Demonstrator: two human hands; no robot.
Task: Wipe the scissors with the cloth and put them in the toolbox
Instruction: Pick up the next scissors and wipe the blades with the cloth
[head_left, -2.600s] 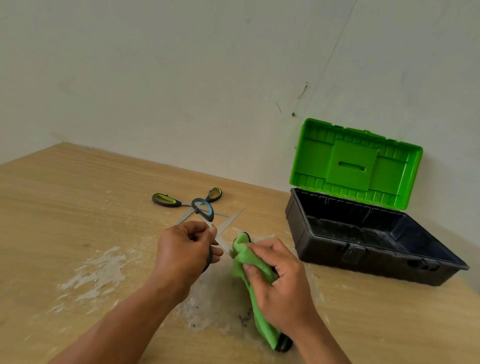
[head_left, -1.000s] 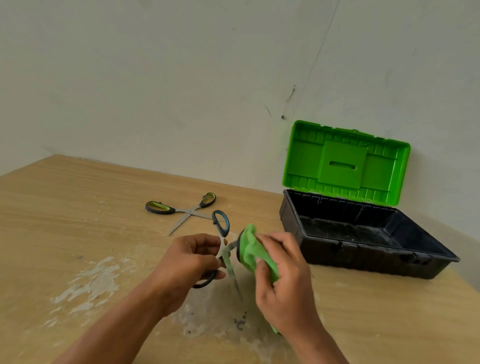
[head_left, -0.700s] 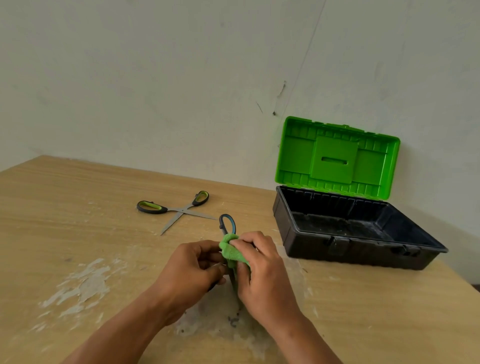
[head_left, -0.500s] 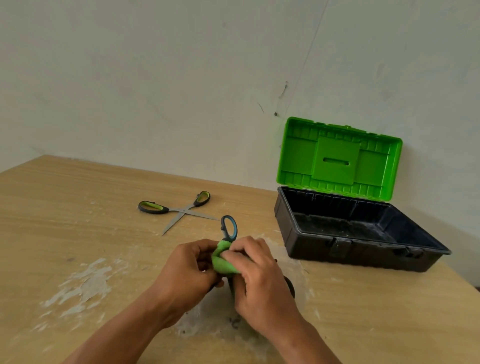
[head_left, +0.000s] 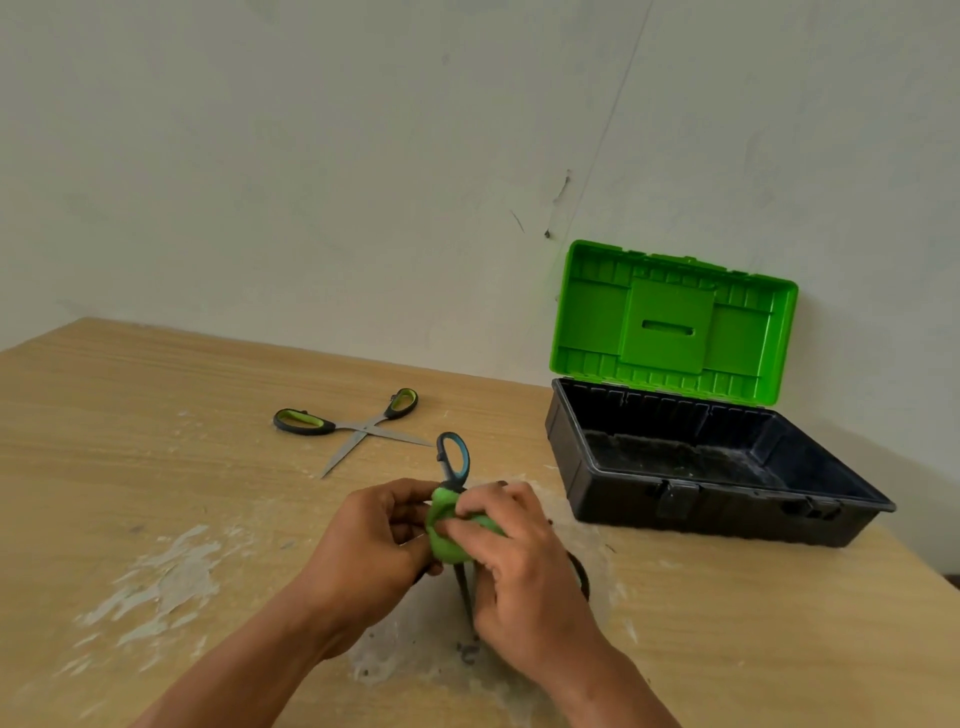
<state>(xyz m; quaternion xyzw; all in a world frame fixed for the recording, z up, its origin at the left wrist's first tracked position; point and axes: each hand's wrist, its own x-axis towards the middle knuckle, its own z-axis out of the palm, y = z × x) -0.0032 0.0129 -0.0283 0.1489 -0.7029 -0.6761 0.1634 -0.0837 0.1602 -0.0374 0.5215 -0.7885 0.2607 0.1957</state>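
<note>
Left grip (head_left: 374, 540) curls round blue-looped scissors (head_left: 454, 460); right grip (head_left: 519, 561) pinches bunched green cloth (head_left: 448, 538) against them. An open plastic toolbox (head_left: 623, 501) sits on the scuffed wooden desk (head_left: 156, 415).

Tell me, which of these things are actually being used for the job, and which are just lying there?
In use:
left hand holding blue-handled scissors
right hand holding green cloth against them
open toolbox, waiting

Lying about:
green-handled scissors, untouched on the table, possibly next
white scuffs

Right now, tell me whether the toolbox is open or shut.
Open. The toolbox has its green lid raised at the back, and its black inside shows.
</note>
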